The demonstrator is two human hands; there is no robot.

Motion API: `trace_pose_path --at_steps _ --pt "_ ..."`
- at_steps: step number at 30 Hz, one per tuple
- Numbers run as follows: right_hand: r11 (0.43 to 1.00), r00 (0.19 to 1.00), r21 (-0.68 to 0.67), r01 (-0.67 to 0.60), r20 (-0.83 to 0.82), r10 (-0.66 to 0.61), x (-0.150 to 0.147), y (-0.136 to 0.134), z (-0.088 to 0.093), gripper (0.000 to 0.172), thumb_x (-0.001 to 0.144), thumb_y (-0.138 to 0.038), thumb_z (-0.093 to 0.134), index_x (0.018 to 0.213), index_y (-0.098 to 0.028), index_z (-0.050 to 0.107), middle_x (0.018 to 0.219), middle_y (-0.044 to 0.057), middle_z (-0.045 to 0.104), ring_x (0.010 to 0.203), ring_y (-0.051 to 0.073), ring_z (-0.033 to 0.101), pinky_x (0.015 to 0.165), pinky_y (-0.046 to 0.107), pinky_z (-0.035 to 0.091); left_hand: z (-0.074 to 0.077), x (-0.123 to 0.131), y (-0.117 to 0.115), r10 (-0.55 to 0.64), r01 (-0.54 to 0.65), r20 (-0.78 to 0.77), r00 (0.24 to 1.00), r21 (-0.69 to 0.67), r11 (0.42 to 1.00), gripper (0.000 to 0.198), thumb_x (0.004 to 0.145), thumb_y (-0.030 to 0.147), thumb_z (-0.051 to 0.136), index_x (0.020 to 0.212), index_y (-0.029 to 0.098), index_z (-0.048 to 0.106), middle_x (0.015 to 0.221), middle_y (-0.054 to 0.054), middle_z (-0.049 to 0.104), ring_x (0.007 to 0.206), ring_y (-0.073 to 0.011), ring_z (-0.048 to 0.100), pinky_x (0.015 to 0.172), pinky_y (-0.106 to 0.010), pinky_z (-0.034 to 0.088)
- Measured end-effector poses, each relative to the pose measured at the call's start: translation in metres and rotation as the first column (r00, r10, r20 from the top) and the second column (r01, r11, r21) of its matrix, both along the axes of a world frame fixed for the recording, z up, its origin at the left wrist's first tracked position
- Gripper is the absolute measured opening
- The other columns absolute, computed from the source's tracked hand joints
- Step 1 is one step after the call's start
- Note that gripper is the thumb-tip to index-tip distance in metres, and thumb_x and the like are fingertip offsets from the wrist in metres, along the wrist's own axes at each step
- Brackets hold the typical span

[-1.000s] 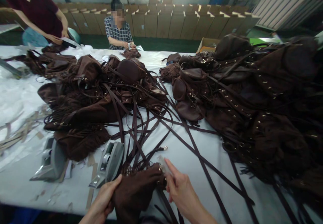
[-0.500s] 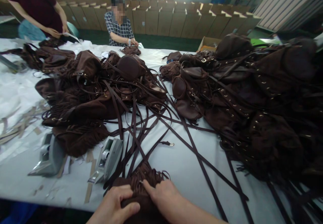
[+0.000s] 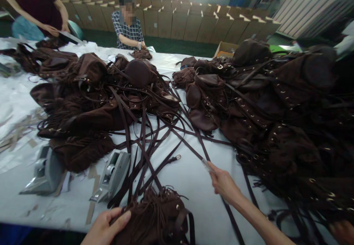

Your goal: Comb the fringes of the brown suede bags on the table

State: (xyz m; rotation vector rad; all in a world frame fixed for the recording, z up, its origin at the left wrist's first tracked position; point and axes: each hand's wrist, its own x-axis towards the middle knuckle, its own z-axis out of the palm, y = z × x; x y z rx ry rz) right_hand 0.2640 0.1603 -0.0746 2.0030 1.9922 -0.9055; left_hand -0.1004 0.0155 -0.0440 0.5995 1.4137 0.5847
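Note:
My left hand [image 3: 106, 224] grips the left side of a dark brown fringed bag [image 3: 155, 219] at the table's front edge, thumb on top. Fringe, a metal eyelet and a strap show on the bag. Out to the right, my right hand [image 3: 222, 180] is closed round a small silvery tool [image 3: 206, 163], its kind too blurred to make out. The tool lies over a long brown strap [image 3: 188, 145] on the table, and I cannot tell whether they touch. A strap end with a metal buckle [image 3: 177, 158] lies between the bag and the heaps behind it.
Brown bags form a left heap [image 3: 83, 105] and a larger right heap [image 3: 276, 101], with straps tangled between. Two grey tape dispensers [image 3: 110, 173] stand at left. Two people [image 3: 127, 27] work across the table. Another person's hand [image 3: 343, 230] shows at bottom right. Cardboard boxes [image 3: 179, 24] line the back.
My right hand has left the bag's fringe and moved up and right with the silvery tool. The bag now shows its eyelet and strap. My left hand has shifted slightly left, still gripping the bag.

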Motion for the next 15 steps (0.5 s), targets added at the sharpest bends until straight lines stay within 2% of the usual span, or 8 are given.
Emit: trace_pose_path --at_steps 1,3,5,7,9,11,13,15 --pt "0.994 0.977 -0.086 0.062 -0.197 -0.078 -0.01 -0.008 0.006 0.051 0.093 -0.022 0.03 0.144 -0.017 0.032 0.056 -0.002 0.061 0.047 0.014 0.062 0.047 0.023 0.047 -0.01 0.0 0.001 0.084 -0.081 0.065 0.994 -0.057 0.995 0.042 0.07 0.057 0.067 0.071 0.015 0.068 0.07 -0.005 0.069 0.071 -0.0212 0.062 0.07 -0.03 0.049" --pt "0.964 0.856 -0.259 0.062 -0.483 -0.185 -0.033 -0.025 0.016 0.053 0.092 -0.029 0.03 0.144 -0.019 0.032 0.053 -0.006 0.055 0.04 0.011 0.058 0.04 0.019 0.044 -0.029 -0.001 0.005 0.216 -0.199 0.075 0.974 -0.183 0.963 0.044 0.067 0.058 0.069 0.069 0.014 0.066 0.062 -0.005 0.067 0.054 -0.0149 0.057 0.052 -0.024 0.044" --pt "0.942 0.813 -0.335 -0.016 -0.553 -0.183 -0.052 -0.041 0.026 0.053 0.091 -0.03 0.033 0.143 -0.02 0.035 0.052 -0.007 0.053 0.038 0.01 0.056 0.038 0.017 0.042 -0.043 -0.004 0.008 0.319 -0.316 -0.038 0.947 -0.291 0.903 0.049 0.063 0.061 0.07 0.063 0.013 0.063 0.046 0.001 0.056 0.036 -0.0066 0.038 0.037 -0.018 0.026" --pt "0.925 0.817 -0.378 -0.049 -0.548 -0.181 -0.06 -0.052 0.033 0.052 0.091 -0.028 0.033 0.142 -0.019 0.037 0.05 -0.007 0.052 0.038 0.01 0.056 0.037 0.016 0.041 -0.049 -0.006 0.007 0.392 -0.415 -0.138 0.909 -0.36 0.835 0.053 0.059 0.065 0.07 0.056 0.014 0.056 0.036 0.007 0.039 0.031 -0.0023 0.02 0.035 -0.017 0.009" --pt "0.894 0.806 -0.44 -0.084 -0.558 -0.199 -0.063 -0.059 0.036 0.053 0.092 -0.028 0.03 0.144 -0.019 0.033 0.051 -0.006 0.054 0.039 0.01 0.057 0.037 0.015 0.039 -0.046 -0.003 0.003 0.408 -0.429 -0.138 0.902 -0.377 0.821 0.054 0.055 0.066 0.072 0.055 0.015 0.053 0.037 0.01 0.033 0.031 -0.0011 0.016 0.035 -0.017 0.003" --pt "0.872 0.795 -0.47 -0.133 -0.576 -0.19 -0.063 -0.064 0.035 0.053 0.093 -0.03 0.027 0.144 -0.019 0.031 0.052 -0.005 0.055 0.04 0.011 0.057 0.037 0.016 0.039 -0.036 0.004 -0.001 0.332 -0.346 -0.103 0.938 -0.355 0.869 0.053 0.054 0.065 0.074 0.062 0.015 0.056 0.039 0.01 0.034 0.03 -0.0003 0.014 0.035 -0.018 -0.001" --pt "0.91 0.831 -0.391 -0.137 -0.546 -0.11 -0.062 -0.066 0.033 0.052 0.092 -0.028 0.026 0.143 -0.019 0.034 0.051 -0.004 0.054 0.04 0.012 0.057 0.039 0.018 0.04 -0.025 0.012 -0.003 0.257 -0.261 -0.056 0.965 -0.324 0.909 0.053 0.055 0.063 0.075 0.068 0.013 0.06 0.041 0.01 0.037 0.03 0.0002 0.015 0.035 -0.018 0.0" --pt "0.976 0.901 -0.199 -0.093 -0.435 -0.002 -0.061 -0.066 0.032 0.052 0.091 -0.025 0.028 0.141 -0.017 0.039 0.051 -0.003 0.054 0.043 0.014 0.057 0.044 0.021 0.042 -0.018 0.018 -0.004 0.261 -0.247 0.015 0.965 -0.276 0.929 0.052 0.06 0.061 0.073 0.069 0.011 0.063 0.044 0.004 0.048 0.032 -0.0015 0.028 0.034 -0.018 0.011"
